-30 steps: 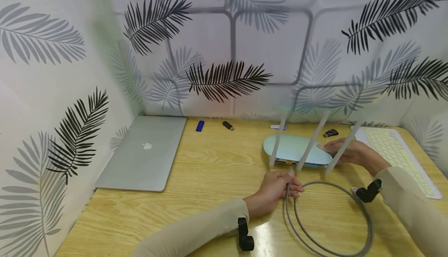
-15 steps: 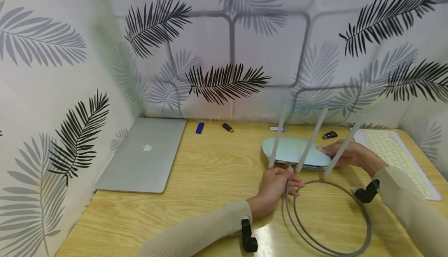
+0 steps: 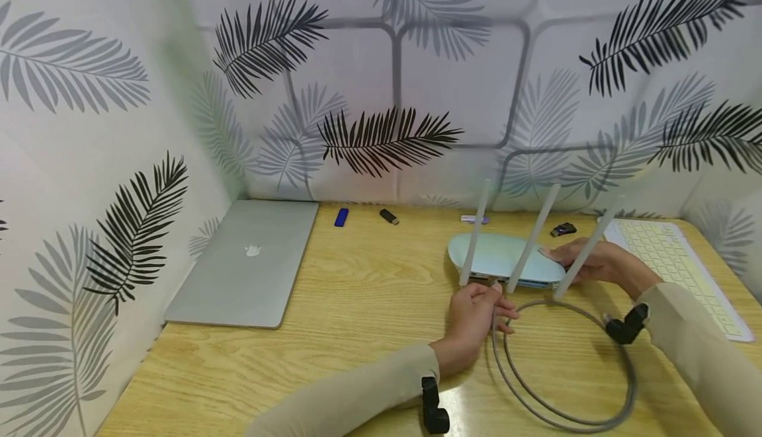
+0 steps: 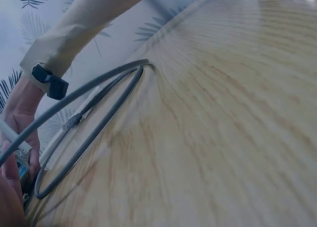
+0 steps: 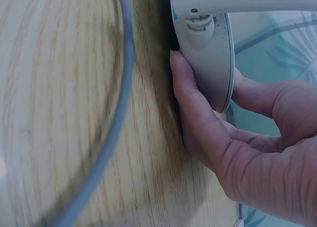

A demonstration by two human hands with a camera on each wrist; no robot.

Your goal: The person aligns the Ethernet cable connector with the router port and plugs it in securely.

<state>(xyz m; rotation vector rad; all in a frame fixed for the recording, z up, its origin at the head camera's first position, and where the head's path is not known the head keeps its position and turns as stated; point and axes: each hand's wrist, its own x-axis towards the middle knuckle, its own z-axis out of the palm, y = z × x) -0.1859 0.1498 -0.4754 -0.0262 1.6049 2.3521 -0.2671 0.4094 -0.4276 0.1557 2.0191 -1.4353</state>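
Observation:
A pale blue router with three white antennas sits on the table, its row of ports facing me. My right hand holds its right end, thumb on top; the right wrist view shows fingers under the edge. My left hand pinches one end of a grey network cable right at the ports. Fingers hide the plug, so I cannot tell how far in it is. The rest of the cable loops over the table, its other end near my right wrist.
A closed silver laptop lies at the left. Along the back are a blue USB stick, a black one, a white and purple one and another dark one. A white keyboard lies at the right.
My left hand has moved slightly forward, bringing the cable's end from just in front of the router up to its ports. The right hand has stayed on the router.

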